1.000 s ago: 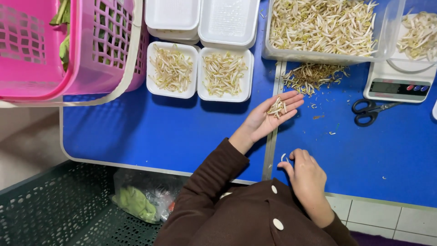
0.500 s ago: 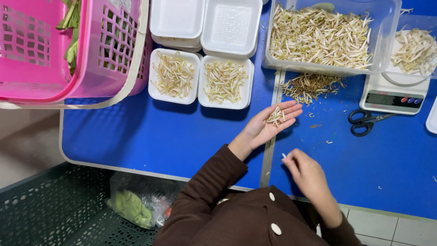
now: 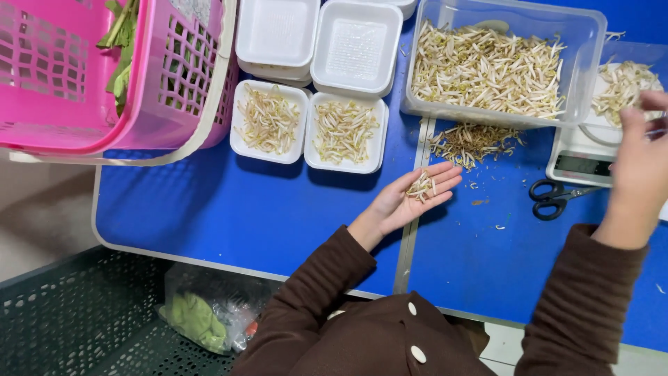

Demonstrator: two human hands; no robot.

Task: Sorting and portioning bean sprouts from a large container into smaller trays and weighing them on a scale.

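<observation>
Produce-packing bench (scale (image 3: 583, 161), trays (image 3: 346, 132))

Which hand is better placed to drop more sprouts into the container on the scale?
Right. The right hand is raised at the container on the scale. The left hand lies palm up over the table's seam, cupping a few sprouts, farther from the scale.

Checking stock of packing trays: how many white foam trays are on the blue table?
At least 4: two filled with sprouts side by side, two empty tops behind them. The empties look stacked, so more may be hidden beneath.
</observation>
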